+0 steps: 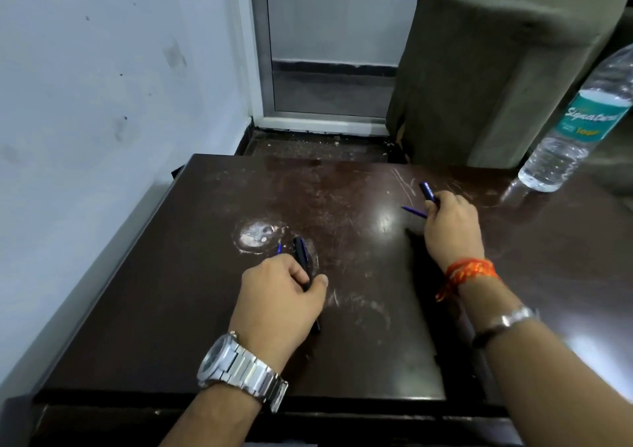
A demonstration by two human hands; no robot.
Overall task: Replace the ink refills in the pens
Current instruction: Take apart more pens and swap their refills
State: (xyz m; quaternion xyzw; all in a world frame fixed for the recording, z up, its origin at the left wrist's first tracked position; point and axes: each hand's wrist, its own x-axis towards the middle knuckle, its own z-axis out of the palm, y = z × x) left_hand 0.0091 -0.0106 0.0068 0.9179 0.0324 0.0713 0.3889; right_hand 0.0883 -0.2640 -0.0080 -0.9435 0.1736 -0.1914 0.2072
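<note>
Dark pen (301,258) at table centre-left, left hand (281,296) clamped on it, thin blue refill tip (279,248) peeking at its 11 o'clock. Right hand (450,227) at 2 o'clock, closed on blue pen barrel (428,191) plus blue refill (414,211), likely pairing parts for swap. Scuffed dark wooden table (342,344); water bottle (575,121) at 3 o'clock; grey sofa (479,69), door (329,52) at 12.

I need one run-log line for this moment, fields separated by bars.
left hand: grips dark pen | right hand: holds blue pen parts | table: water bottle far right | stage: refills not yet swapped
</note>
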